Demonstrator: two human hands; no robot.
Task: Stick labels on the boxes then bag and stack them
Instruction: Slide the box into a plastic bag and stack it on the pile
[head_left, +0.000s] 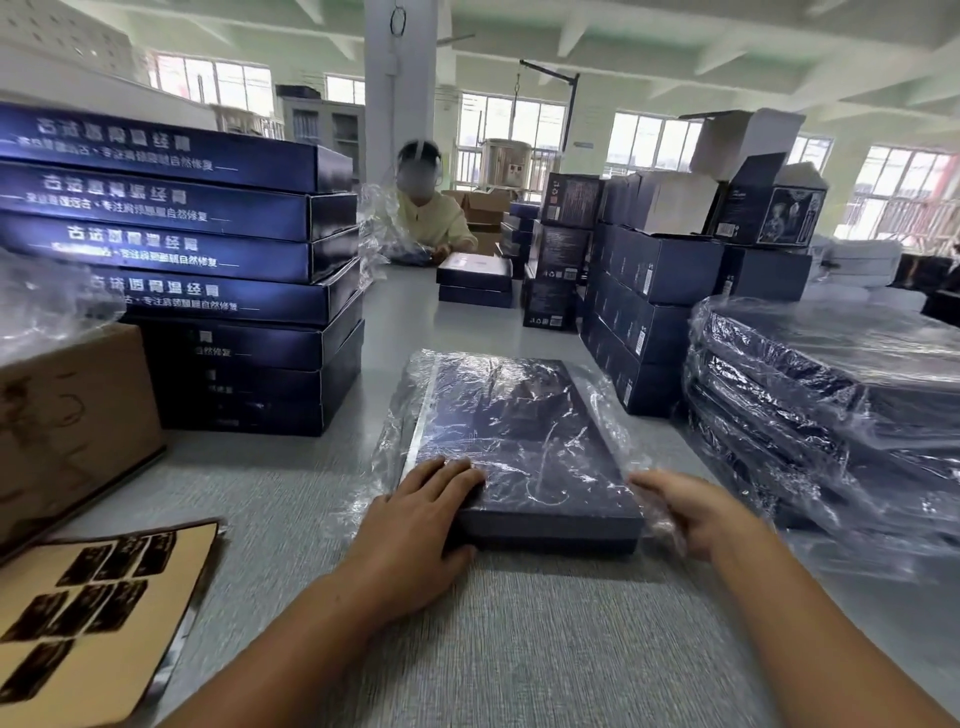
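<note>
A flat dark blue box (524, 447) lies on the grey table (519, 649) in front of me, most of it inside a clear plastic bag (597, 400). Its near end sticks out of the bag's mouth. My left hand (415, 525) rests on the box's near left corner, fingers flat on top and thumb along the front edge. My right hand (691, 512) is at the near right corner, its fingers curled round the loose bag edge there. A sheet of black labels (93, 608) on brown backing lies at the near left.
A tall stack of unbagged blue boxes (208, 270) stands at the left, a brown carton (67, 415) in front of it. Bagged boxes (831, 405) pile up at the right, more blue boxes (649, 312) behind them. Another person (431, 218) works at the table's far end.
</note>
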